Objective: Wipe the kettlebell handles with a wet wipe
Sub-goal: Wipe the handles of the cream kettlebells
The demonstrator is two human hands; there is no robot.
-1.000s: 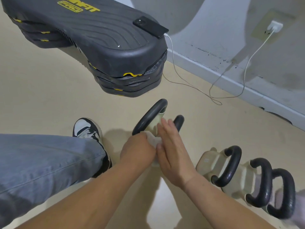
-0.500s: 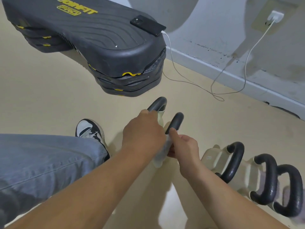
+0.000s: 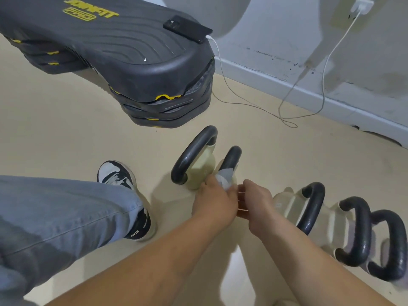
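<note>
Blurring right hand [image 3: 257, 200] (wet wipe [image 3: 224, 178] half-hidden)

A beige floor [image 3: 66, 133] fills most of the view, smooth and evenly lit, with soft shadows. At the upper left sits a black aerobic step platform [image 3: 123, 56] with yellow lettering and yellow accents on its stacked risers. A dark phone [image 3: 187, 29] lies on its near corner, plugged into a white cable [image 3: 247, 104] that loops over the floor and rises to a charger [image 3: 362, 6] in a wall socket. The pale grey wall [image 3: 287, 29] is scuffed, with a light skirting board [image 3: 331, 100] along its base.
</note>
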